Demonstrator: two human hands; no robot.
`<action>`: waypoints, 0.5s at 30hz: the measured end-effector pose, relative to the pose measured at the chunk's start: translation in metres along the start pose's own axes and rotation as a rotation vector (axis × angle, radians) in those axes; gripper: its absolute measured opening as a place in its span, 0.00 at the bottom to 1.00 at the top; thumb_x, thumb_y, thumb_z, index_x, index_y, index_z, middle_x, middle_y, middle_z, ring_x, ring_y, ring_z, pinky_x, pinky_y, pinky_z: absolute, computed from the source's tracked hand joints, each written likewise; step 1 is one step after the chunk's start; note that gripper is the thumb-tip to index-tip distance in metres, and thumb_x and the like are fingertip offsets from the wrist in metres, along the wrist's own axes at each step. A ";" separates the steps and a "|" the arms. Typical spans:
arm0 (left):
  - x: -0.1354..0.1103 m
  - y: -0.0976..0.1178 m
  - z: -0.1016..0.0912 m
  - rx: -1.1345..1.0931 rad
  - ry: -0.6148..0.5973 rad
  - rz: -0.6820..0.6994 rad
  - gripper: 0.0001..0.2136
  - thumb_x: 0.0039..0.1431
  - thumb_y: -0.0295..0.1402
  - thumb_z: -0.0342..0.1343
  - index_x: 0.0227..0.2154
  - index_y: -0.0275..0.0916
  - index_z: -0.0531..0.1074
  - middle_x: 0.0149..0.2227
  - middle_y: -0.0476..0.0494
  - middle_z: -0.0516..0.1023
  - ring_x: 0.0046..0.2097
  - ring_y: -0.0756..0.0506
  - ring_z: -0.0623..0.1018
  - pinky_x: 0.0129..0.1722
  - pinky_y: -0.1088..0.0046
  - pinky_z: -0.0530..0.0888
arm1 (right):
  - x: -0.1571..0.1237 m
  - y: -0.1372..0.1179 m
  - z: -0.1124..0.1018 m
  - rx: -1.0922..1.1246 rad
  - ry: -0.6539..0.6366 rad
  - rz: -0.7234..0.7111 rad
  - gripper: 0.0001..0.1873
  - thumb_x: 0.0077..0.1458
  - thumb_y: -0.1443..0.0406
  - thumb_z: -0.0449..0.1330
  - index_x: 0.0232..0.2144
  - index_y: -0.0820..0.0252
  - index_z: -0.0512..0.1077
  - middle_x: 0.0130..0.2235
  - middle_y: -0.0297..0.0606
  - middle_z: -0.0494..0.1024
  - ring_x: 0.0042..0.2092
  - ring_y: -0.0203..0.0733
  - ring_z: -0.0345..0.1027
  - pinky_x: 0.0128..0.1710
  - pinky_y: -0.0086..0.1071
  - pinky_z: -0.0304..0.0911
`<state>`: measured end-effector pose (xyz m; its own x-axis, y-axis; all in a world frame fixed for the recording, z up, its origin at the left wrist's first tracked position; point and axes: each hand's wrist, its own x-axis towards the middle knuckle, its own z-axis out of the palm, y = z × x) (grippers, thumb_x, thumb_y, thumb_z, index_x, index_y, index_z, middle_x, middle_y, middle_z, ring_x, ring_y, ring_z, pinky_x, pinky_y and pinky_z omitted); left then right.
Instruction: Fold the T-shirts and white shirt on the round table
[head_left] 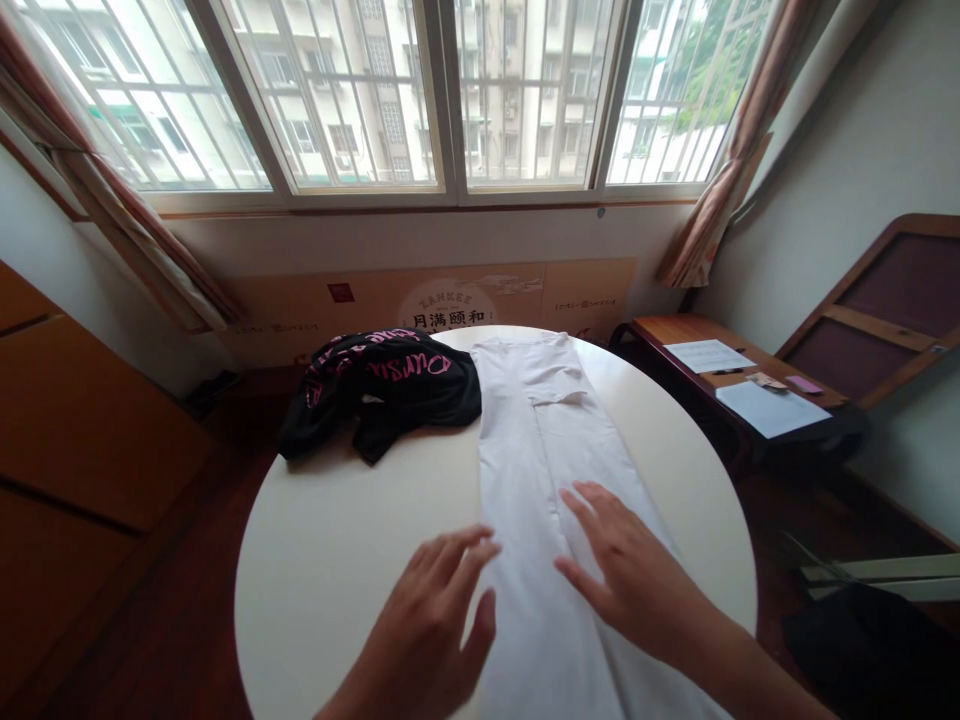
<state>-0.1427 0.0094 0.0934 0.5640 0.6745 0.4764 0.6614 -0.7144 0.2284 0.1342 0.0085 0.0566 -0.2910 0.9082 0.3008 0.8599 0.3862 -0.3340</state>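
A pair of white trousers (517, 470) lies lengthwise on a round white table (300, 560), its top end at the far edge and its legs running toward me. Over the right part of the cloth is my right hand (619, 560), fingers spread, holding nothing. My left hand (442, 610) is by the left edge of the trousers, thumb and fingers apart and nothing between them. Whether either hand touches the fabric I cannot tell. At the back left of the table, a bunched black garment (397, 385) with pink lettering lies against the white cloth.
To the right is a low wooden side table (652, 335) bearing sheets of paper (772, 405) and small items. Behind the round table, a printed cardboard panel (337, 310) stands under the barred window. A wooden cabinet (82, 430) is on the left.
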 end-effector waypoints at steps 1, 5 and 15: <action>0.024 -0.012 0.004 0.030 -0.018 -0.005 0.18 0.70 0.26 0.48 0.59 0.39 0.70 0.59 0.35 0.78 0.59 0.40 0.79 0.59 0.59 0.78 | 0.005 -0.004 0.006 0.000 -0.062 -0.076 0.33 0.71 0.56 0.56 0.72 0.64 0.61 0.72 0.57 0.64 0.74 0.62 0.54 0.71 0.61 0.55; 0.127 -0.068 0.051 0.107 -0.220 -0.039 0.25 0.74 0.36 0.47 0.69 0.32 0.62 0.73 0.28 0.64 0.71 0.35 0.67 0.69 0.53 0.66 | 0.014 -0.018 0.019 0.061 -0.335 -0.205 0.42 0.70 0.54 0.57 0.78 0.57 0.47 0.78 0.48 0.48 0.79 0.59 0.38 0.76 0.64 0.37; 0.284 -0.184 0.142 0.250 -0.449 -0.389 0.31 0.78 0.42 0.40 0.72 0.20 0.53 0.75 0.17 0.52 0.76 0.27 0.53 0.73 0.37 0.39 | -0.032 0.013 0.094 -0.084 0.024 -0.419 0.34 0.74 0.55 0.56 0.76 0.50 0.53 0.70 0.47 0.66 0.69 0.57 0.65 0.71 0.57 0.58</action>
<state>-0.0340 0.3589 0.0658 0.3760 0.9265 -0.0159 0.9239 -0.3736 0.0826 0.1153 -0.0004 -0.0410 -0.6133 0.6713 0.4162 0.7010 0.7054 -0.1047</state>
